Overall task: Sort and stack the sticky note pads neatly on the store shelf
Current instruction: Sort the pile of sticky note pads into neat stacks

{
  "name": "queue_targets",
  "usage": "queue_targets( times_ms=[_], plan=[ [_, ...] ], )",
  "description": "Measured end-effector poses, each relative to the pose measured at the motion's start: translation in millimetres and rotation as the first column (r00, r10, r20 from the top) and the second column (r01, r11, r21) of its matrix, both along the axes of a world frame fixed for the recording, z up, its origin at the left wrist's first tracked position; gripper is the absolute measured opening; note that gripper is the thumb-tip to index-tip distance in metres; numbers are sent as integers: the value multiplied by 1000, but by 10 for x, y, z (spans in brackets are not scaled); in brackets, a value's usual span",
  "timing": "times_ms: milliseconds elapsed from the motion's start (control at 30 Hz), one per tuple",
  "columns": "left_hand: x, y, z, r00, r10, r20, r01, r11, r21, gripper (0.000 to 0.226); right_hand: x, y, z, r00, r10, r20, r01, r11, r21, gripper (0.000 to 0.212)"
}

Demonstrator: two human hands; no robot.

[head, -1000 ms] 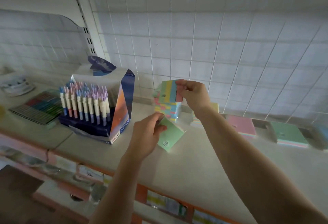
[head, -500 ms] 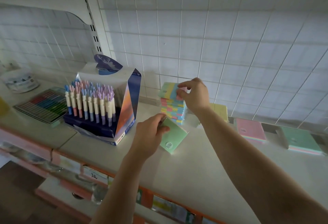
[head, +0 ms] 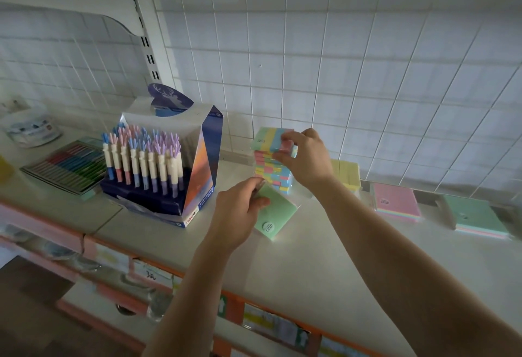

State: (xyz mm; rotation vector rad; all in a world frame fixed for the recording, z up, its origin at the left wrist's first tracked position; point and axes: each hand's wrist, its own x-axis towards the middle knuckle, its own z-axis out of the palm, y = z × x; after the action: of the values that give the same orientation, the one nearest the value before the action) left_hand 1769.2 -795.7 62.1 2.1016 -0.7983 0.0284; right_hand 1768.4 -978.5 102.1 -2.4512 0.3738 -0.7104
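Observation:
A stack of striped multicolour sticky note pads [head: 272, 173] stands at the back of the shelf by the tiled wall. My right hand [head: 303, 156] grips the top striped pad [head: 269, 138], which lies flat on that stack. In front of the stack, my left hand [head: 240, 211] holds a wrapped green pad [head: 275, 211] tilted just above the shelf top. To the right lie a yellow pad [head: 346, 173], a pink pad [head: 395, 204] and a green pad [head: 477, 215].
A blue display box of pastel pens [head: 158, 159] stands left of the stack. Further left lie a flat tray of coloured sticks [head: 65, 167] and a round tub [head: 31, 130]. The shelf front edge [head: 254, 308] carries orange price-label strips. An upper shelf bracket [head: 141, 17] hangs above.
My right hand has brought the striped pad from upright in the air down flat onto the top of the stack. My left hand still holds the green pad in about the same place.

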Motion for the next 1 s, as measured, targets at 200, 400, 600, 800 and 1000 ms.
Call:
queue_targets(
  times_ms=[200,400,600,800,1000],
  plan=[
    [-7,20,-22,1000,-6,-18,6,1000,-10,32,-10,34,10,999,-38,36,38,999,9,26],
    [-10,27,-38,1000,-6,-2,6,1000,-18,36,12,43,6,998,-39,48,38,999,22,32],
    [-68,-55,-19,1000,9,19,-8,996,-88,38,-197,-57,-120,997,-14,70,14,1000,2,38],
    [-187,-310,26,997,-28,78,35,995,-91,35,-609,-358,-226,992,-51,113,50,999,12,19],
    [-402,-757,83,984,-134,119,142,988,-65,34,-1107,-766,-285,982,-162,94,160,987,28,15]
  ],
)
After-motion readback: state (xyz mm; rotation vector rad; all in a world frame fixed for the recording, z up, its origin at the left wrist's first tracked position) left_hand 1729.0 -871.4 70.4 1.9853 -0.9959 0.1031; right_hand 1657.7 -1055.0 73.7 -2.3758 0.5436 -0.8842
